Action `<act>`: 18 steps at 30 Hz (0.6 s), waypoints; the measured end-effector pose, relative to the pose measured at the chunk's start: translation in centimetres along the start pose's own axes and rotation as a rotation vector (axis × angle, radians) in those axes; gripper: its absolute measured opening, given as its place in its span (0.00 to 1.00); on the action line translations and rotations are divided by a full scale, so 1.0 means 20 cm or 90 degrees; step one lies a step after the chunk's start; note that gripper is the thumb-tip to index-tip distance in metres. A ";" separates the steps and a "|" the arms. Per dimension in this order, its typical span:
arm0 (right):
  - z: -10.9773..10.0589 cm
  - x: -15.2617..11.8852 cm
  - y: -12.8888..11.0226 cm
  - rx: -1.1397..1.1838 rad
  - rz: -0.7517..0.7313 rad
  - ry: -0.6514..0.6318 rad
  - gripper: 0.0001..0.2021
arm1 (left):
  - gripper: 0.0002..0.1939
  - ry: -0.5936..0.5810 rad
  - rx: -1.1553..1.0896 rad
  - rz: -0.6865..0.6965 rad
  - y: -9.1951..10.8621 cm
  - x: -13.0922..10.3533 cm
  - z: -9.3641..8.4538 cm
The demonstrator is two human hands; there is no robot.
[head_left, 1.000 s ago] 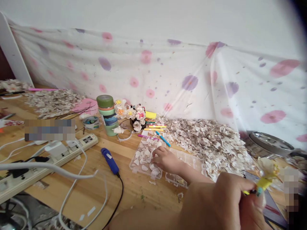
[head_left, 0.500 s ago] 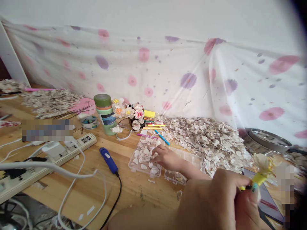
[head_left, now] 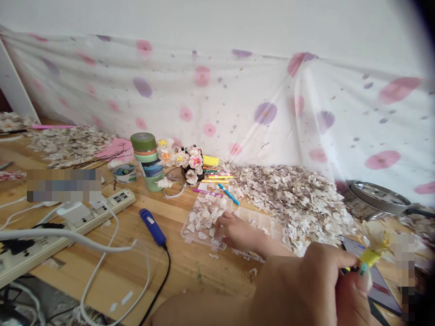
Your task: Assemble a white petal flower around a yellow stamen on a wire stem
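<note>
My left hand [head_left: 340, 280] is at the lower right, closed on an artificial flower [head_left: 372, 253]. Its pale petals point away from the fingers, and yellow tape wraps its base beside my thumb. Farther in, my right hand [head_left: 234, 230] reaches leftward over a clear plastic box [head_left: 186, 233]. Its fingers are bent down among the loose white petals [head_left: 202, 222] in the box. The fingertips are partly hidden, and what they pinch I cannot make out. My left hand and forearm cross in front of the right forearm.
Behind the box spreads a heap of dry, pale petals [head_left: 288, 194]. Left stand a blue corded tool [head_left: 152, 226], a power strip [head_left: 117, 201] with cables, and a green canister [head_left: 144, 154]. Finished flowers [head_left: 181, 158], marker pens [head_left: 228, 194] and a lidded pan [head_left: 380, 197] sit toward the back.
My right hand has pressed slightly lower into the petals, its fingers more bent. My left hand still holds the flower, turned slightly. The view has shifted a little.
</note>
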State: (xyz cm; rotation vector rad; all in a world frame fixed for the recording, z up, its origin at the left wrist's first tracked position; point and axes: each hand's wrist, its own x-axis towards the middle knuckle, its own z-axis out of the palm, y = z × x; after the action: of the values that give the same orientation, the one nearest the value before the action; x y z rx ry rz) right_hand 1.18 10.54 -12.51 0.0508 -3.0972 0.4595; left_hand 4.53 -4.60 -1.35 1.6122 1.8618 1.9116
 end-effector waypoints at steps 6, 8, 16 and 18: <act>-0.01 0.01 0.01 0.009 0.014 0.000 0.09 | 0.08 0.009 0.001 -0.003 0.00 0.00 0.01; -0.03 0.01 0.00 0.008 0.025 0.008 0.08 | 0.08 -0.006 -0.003 -0.003 0.00 0.00 0.01; -0.03 0.07 0.00 0.010 0.074 0.017 0.13 | 0.07 0.009 -0.011 0.006 0.00 0.01 -0.01; -0.02 0.09 0.00 0.018 0.072 0.014 0.12 | 0.08 0.012 0.000 0.003 0.00 0.01 -0.01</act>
State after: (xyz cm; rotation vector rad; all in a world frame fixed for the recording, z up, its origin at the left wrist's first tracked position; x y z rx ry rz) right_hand -0.55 10.64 -12.20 -0.1299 -3.0828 0.5025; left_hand 4.35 -4.75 -1.17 1.6059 1.8662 1.9356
